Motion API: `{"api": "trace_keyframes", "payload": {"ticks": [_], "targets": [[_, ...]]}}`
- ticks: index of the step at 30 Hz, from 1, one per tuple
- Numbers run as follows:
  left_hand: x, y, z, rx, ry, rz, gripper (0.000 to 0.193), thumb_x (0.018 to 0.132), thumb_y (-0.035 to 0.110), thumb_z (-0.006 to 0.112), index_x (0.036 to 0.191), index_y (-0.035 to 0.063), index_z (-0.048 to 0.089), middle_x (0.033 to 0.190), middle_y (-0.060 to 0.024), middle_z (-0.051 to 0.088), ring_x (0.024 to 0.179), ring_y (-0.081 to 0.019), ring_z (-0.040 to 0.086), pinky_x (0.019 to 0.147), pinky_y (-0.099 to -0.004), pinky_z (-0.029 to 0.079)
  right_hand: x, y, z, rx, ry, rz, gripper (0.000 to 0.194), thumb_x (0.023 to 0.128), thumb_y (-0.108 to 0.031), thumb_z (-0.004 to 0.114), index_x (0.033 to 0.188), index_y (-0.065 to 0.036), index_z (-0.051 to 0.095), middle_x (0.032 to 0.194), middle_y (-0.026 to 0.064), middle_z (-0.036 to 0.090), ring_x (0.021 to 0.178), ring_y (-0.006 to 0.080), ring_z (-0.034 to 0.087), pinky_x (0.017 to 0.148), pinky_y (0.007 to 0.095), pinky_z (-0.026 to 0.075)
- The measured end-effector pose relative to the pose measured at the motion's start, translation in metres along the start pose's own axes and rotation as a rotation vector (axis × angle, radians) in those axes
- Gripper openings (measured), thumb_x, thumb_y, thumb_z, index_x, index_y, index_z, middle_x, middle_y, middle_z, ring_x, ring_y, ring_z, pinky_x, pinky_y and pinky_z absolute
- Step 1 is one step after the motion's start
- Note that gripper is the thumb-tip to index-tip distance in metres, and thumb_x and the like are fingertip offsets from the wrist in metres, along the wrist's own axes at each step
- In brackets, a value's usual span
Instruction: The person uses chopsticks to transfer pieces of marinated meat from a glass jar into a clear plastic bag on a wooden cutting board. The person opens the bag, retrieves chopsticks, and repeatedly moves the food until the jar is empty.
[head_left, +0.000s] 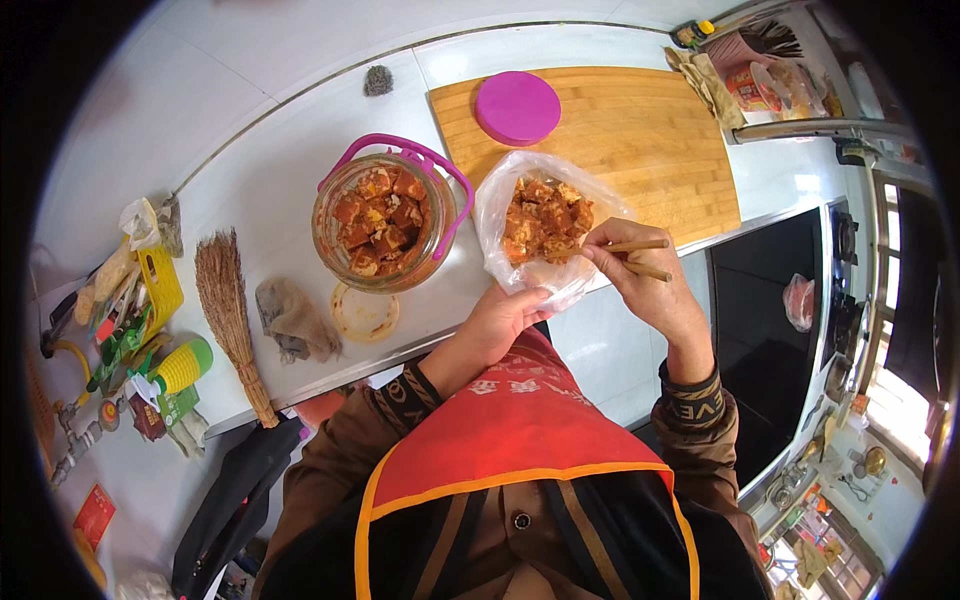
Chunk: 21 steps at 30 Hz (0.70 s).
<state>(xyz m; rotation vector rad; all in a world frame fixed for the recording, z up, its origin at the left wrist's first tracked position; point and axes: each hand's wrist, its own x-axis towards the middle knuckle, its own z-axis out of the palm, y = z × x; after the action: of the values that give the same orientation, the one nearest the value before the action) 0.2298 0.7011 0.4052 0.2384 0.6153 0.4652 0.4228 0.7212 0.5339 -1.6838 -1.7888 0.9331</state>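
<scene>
My left hand (504, 324) grips the near rim of a clear plastic bag (501, 187) at the counter's front edge. Inside the bag lie red sauce-coated cubes (546, 214), which look like fermented tofu. A pair of wooden chopsticks (637, 246) is in my right hand (643, 281), their tips down among the cubes in the bag. Left of the bag stands a wide glass jar (324, 259) with a purple handle (463, 176), holding more of the same cubes. A round purple lid (519, 107) rests on the bamboo cutting board (645, 142) behind the bag.
A sauce-stained pale disc (365, 313), a grey rag (296, 319) and a straw whisk broom (229, 307) lie left of the jar. A steel scourer (379, 79) sits farther back. At far left is a yellow basket (160, 289); a gas stove (846, 232) is at right.
</scene>
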Motion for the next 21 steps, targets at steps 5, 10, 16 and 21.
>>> {"api": "trace_keyframes", "payload": {"ticks": [5,10,16,21], "targets": [[-0.001,-0.004,-0.006,0.018,0.026,0.072,0.040,0.095,0.011,0.056,0.134,0.0044,0.048,0.128,-0.0069,0.058,0.114,-0.0182,0.058,0.097,-0.0351,0.046,0.005,-0.045,-0.044,0.080,-0.030,0.168,0.011,0.088,-0.008,0.070,0.087,0.002,0.064,0.070,0.0043,0.059,0.063,0.0103,0.055,0.056,0.0250,0.043],[-0.006,0.007,-0.007,0.168,-0.023,-0.014,0.042,0.096,0.017,0.059,0.134,0.0062,0.049,0.125,-0.0038,0.058,0.115,-0.0155,0.054,0.098,-0.0328,0.042,0.022,-0.109,-0.073,0.304,0.273,-0.169,0.014,0.092,-0.009,0.059,0.084,0.002,0.060,0.075,0.0086,0.059,0.055,0.0093,0.053,0.048,0.0204,0.040],[-0.016,-0.004,-0.027,0.245,-0.033,0.103,0.036,0.091,0.019,0.066,0.122,0.0048,0.055,0.115,-0.0032,0.061,0.108,-0.0111,0.055,0.094,-0.0297,0.044,0.085,-0.145,-0.002,0.301,-0.075,-0.163,0.012,0.092,-0.008,0.065,0.085,0.001,0.063,0.075,0.0045,0.060,0.058,0.0064,0.056,0.050,0.0187,0.044],[-0.062,0.003,-0.061,0.406,0.089,0.069,0.034,0.093,0.011,0.063,0.123,0.0027,0.051,0.118,-0.0072,0.061,0.111,-0.0160,0.057,0.101,-0.0320,0.043,0.120,-0.140,0.031,0.261,-0.301,-0.132,0.011,0.091,-0.008,0.067,0.086,0.001,0.063,0.075,0.0017,0.060,0.059,0.0066,0.054,0.053,0.0195,0.043]]}}
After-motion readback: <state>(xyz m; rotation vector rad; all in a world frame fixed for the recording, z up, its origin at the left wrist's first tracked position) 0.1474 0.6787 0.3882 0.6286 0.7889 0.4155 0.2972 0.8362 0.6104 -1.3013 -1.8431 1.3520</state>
